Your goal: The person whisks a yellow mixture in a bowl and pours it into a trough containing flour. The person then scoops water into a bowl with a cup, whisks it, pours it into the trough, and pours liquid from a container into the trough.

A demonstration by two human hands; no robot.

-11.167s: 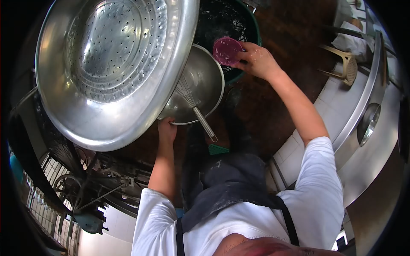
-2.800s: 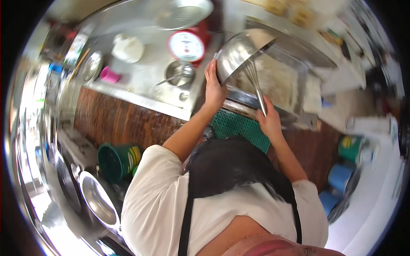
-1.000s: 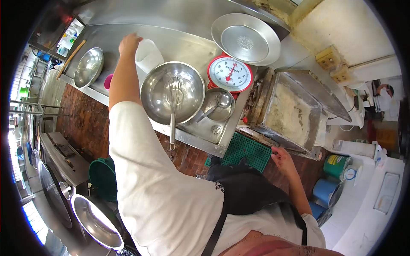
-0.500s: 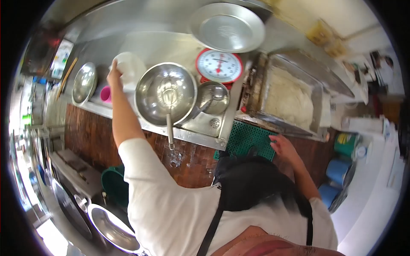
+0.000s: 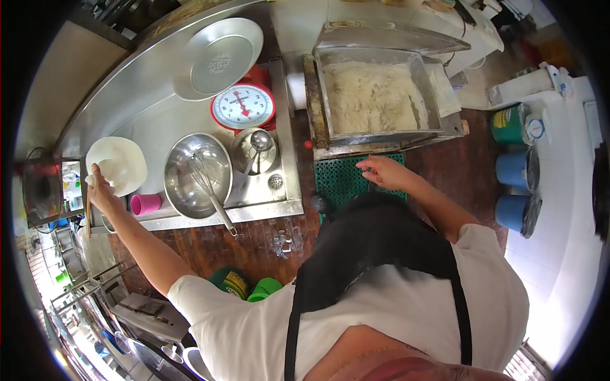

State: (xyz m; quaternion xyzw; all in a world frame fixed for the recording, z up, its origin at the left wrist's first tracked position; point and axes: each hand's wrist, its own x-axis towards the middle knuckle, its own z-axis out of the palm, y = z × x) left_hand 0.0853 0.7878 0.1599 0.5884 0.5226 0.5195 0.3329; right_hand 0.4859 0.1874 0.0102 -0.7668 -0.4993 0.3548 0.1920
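Observation:
My left hand [image 5: 101,189] grips the near rim of a white bowl [image 5: 130,159] at the left end of the steel counter, thumb along the edge. A pink cup [image 5: 146,204] lies just right of that hand. Beside it stands a large steel mixing bowl [image 5: 181,174] with a wire whisk [image 5: 206,184] leaning in it, handle over the counter's front edge. My right hand [image 5: 384,173] hangs empty above a green perforated mat [image 5: 330,174], fingers loosely bent and apart.
A ladle [image 5: 259,141] rests in a smaller steel bowl [image 5: 243,145]. Behind it is a red dial scale [image 5: 243,106] with a wide metal pan [image 5: 219,60]. A metal bin of flour-like powder [image 5: 375,95] stands right of the counter. Blue buckets [image 5: 516,169] line the right wall.
My left hand has carried the white bowl leftward, past the pink cup and away from the mixing bowl. The view has swung to the right. My right hand remains empty.

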